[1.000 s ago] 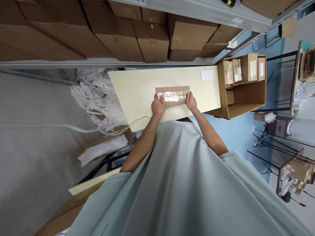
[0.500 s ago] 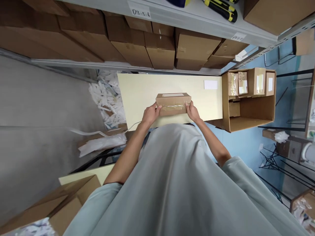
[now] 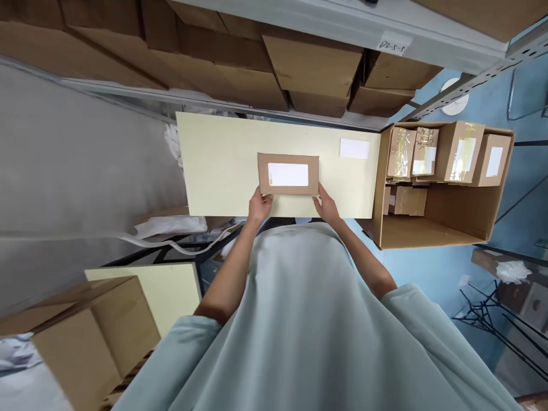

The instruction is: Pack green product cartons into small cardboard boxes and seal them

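Note:
A small brown cardboard box (image 3: 288, 158) with a white label (image 3: 288, 174) on its upward face is over the pale yellow tabletop (image 3: 222, 165). My left hand (image 3: 260, 205) is at its near left corner, fingers along the side and thumb by the near edge. At the near right corner, my right hand (image 3: 327, 206) has its fingers against the side and its thumb bent inward. The box sits between both hands. Whether its underside rests fully on the tabletop, I cannot tell. A white paper slip (image 3: 354, 148) lies to the right of the box.
A large open carton (image 3: 445, 235) holding several taped boxes stands against the table's right end. Metal shelving (image 3: 299, 25) with cardboard boxes runs along the far side. Another open carton (image 3: 124, 325) is at the lower left. A grey wall (image 3: 85, 154) rises at the left.
The box has tipped so its labelled face points up at me; before, its taped side faced me. My hands moved to its near corners, and the view shifted.

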`<control>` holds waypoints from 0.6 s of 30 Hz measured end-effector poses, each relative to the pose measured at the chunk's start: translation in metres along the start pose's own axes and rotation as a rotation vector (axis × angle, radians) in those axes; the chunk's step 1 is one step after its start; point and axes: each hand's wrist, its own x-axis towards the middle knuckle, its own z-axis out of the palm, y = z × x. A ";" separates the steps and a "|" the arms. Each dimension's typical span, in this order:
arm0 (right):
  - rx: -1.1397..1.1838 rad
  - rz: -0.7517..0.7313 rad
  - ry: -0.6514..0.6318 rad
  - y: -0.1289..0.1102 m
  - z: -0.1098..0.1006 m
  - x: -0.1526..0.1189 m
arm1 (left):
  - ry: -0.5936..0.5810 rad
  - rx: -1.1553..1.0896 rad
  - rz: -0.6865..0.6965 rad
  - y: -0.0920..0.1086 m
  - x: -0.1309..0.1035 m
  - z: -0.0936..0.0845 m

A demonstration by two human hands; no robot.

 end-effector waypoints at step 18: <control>-0.031 0.456 0.472 0.081 -0.160 0.125 | -0.324 -0.221 0.043 0.191 0.079 0.171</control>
